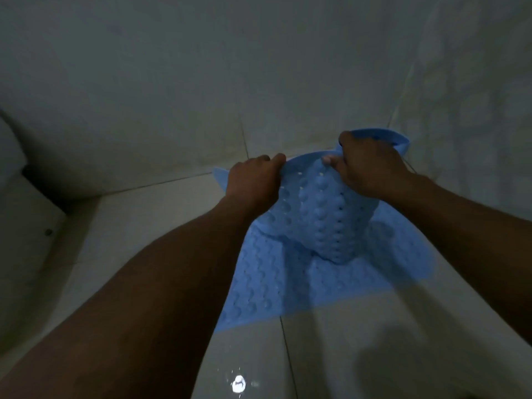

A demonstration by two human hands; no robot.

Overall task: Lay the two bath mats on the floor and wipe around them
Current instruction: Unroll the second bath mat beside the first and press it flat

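**Second mat held over the first**

On the floor (331, 355) by the wall corner lay one blue mat (276, 283), spread flat, its bumps and drain holes showing. Above its far half hung a second mat (325, 214), draped in a fold, its lower edge touching or nearly touching the flat one; which, the dim light did not show.

Both hands were clamped on the top edge of this second mat. The left hand (254, 181) pinched the rim with fingers curled over it. The right hand (368, 164) gripped the edge close beside, with a loose flap of mat curling up behind its knuckles. The hands sat near each other, so the mat sagged between and below them instead of hanging wide. That narrow hold probably served to carry or unfold it, not to spread it.

By my reading, one mat was laid and the other was not yet down. Wiping had not begun; no cloth was in view. A bright wet glint (239, 383) on the near floor suggested water there, so footing could be slippery.
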